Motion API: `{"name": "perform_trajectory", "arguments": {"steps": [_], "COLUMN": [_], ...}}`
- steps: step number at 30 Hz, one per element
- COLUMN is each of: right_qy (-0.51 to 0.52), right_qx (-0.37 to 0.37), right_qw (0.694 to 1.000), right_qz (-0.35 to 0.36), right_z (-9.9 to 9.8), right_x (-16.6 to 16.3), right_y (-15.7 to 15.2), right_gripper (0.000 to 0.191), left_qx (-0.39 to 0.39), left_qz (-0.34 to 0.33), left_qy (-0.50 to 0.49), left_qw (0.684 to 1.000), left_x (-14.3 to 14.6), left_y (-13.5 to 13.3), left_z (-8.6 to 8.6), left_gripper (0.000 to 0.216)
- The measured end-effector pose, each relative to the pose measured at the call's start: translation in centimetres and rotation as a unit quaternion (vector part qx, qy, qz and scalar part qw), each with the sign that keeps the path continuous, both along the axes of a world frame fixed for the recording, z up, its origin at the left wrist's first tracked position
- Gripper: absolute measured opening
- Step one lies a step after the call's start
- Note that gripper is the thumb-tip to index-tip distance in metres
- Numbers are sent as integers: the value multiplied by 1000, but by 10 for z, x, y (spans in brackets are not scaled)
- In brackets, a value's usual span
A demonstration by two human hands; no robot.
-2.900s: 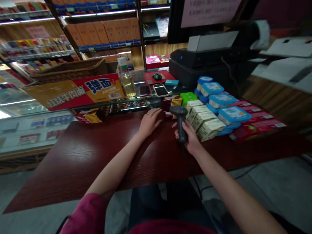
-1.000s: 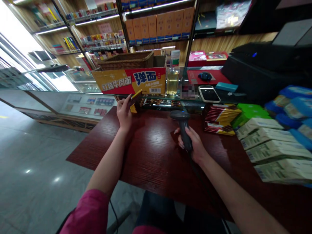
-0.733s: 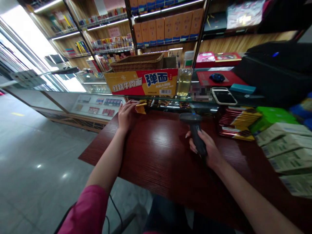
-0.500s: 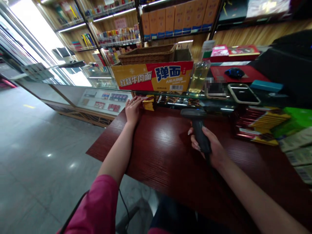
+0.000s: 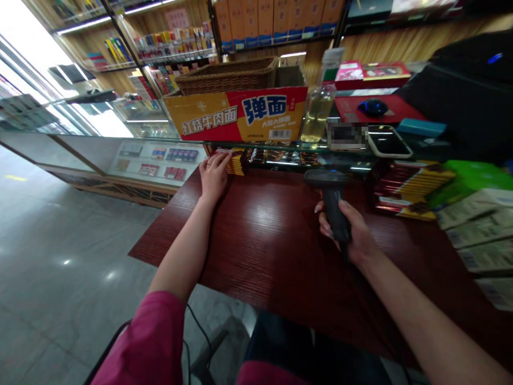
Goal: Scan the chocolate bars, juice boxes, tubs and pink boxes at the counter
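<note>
My right hand [image 5: 348, 231] is wrapped round the grip of a black barcode scanner [image 5: 332, 199], held upright above the dark red wooden counter [image 5: 264, 240]. My left hand [image 5: 214, 174] rests flat, fingers stretched out, against a small stack of dark brown and yellow flat packs [image 5: 237, 160] at the counter's far left, under the glass shelf. A second, bigger stack of the same packs [image 5: 404, 187] lies to the right of the scanner.
A red and yellow cardboard carton [image 5: 240, 115] with a wicker basket [image 5: 226, 75] behind it, a bottle of yellow liquid [image 5: 316, 109] and a phone [image 5: 388, 141] sit on the glass shelf. Green and pale boxes [image 5: 476, 214] lie at the right. Grey floor lies to the left.
My left hand held one brown and yellow pack up, then laid it on the left stack and now lies flat against it. The scanner hand has barely moved.
</note>
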State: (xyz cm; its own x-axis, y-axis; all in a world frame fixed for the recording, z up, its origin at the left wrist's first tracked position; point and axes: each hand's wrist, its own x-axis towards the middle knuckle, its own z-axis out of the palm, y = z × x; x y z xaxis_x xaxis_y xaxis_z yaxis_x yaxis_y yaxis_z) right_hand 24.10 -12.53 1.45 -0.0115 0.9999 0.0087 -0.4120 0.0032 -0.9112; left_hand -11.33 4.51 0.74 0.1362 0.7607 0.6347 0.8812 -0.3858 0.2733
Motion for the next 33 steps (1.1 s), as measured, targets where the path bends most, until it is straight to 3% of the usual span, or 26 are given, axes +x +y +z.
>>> {"name": "perform_trajectory", "arguments": {"steps": [3,6,9,12,16,19,22,25,29,33], "right_qy": [-13,-23,-30,-26,-27,-25,-18,-8,3,4], "right_qx": [23,33,33,31,39,38,38,39,37,39], "right_qw": [998,993,986,980,979,981,983,986,995,999], "right_qz": [-58,-113,-163,-195,-198,-191,-181,-164,-95,-1], "right_z": [-2,-4,-6,-9,-15,-21,-22,-16,-4,6], "right_x": [33,74,111,135,148,151,152,150,137,105], "right_y": [-10,-29,-54,-76,-91,-92,-91,-94,-92,-69], "right_gripper": [31,36,39,39,39,43,43,42,40,38], "left_qx": [21,44,24,-38,-90,-118,-139,-145,-153,-237], "left_qz": [-21,-78,-207,-337,-413,-416,-408,-391,-293,-209], "left_qy": [-27,-42,-3,29,10,25,35,-1,-156,-326], "left_qw": [999,995,978,940,906,901,902,909,931,891], "left_x": [11,50,121,213,322,366,368,339,283,226], "left_y": [-7,-23,-49,-74,-90,-89,-88,-90,-86,-67], "left_z": [2,2,-2,-8,-17,-24,-27,-23,-14,-18], "left_gripper": [64,55,47,46,63,63,51,43,30,26]}}
